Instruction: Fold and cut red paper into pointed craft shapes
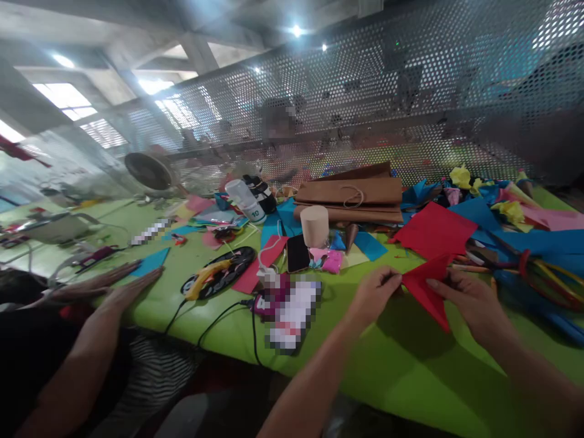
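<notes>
A folded piece of red paper (426,283), pointed at its lower end, is held up between my two hands above the green table (365,377). My left hand (376,292) pinches its left corner between thumb and finger. On its right side, my right hand (469,301) grips it, the thumb lying across the front and the other fingers partly hidden behind. More red paper (435,230) lies flat just beyond my hands. Scissors with red and yellow handles (550,280) rest to the right of my right hand.
Left of my arms lie a phone with a blurred screen (294,316), a purple power strip (269,304) and a yellow glue gun (207,278). A cardboard roll (314,226) stands behind. At far left, a co-worker's hands (132,283) press on blue paper (150,261).
</notes>
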Available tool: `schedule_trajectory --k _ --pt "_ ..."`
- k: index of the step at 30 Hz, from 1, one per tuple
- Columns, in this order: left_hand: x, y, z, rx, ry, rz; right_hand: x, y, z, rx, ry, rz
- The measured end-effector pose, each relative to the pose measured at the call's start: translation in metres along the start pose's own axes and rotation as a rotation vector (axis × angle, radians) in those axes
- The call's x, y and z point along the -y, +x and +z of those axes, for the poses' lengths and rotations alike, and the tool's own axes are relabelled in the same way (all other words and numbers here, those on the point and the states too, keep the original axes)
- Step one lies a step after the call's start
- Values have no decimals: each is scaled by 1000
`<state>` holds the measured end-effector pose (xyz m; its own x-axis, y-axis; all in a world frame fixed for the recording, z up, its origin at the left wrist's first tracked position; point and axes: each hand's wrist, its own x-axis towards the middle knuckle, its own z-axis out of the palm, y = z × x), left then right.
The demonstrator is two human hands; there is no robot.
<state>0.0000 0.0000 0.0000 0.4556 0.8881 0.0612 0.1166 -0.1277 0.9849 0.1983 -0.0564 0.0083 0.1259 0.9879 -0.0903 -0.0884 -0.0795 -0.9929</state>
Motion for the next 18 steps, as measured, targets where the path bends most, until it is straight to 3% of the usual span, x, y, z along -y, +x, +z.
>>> schedule_trajectory --k 7,10,13,18 --pt "-4 2 0 -219 -141 8 -2 1 0 -91 -15 -46" --pt "-4 1 4 -130 -237 9 -4 0 2 -116 26 -73" --pt "0 0 12 -2 -169 59 -7 -3 6 -111 4 -104" --pt "2 1 13 -27 20 86 -8 -2 2 -27 -109 -74"
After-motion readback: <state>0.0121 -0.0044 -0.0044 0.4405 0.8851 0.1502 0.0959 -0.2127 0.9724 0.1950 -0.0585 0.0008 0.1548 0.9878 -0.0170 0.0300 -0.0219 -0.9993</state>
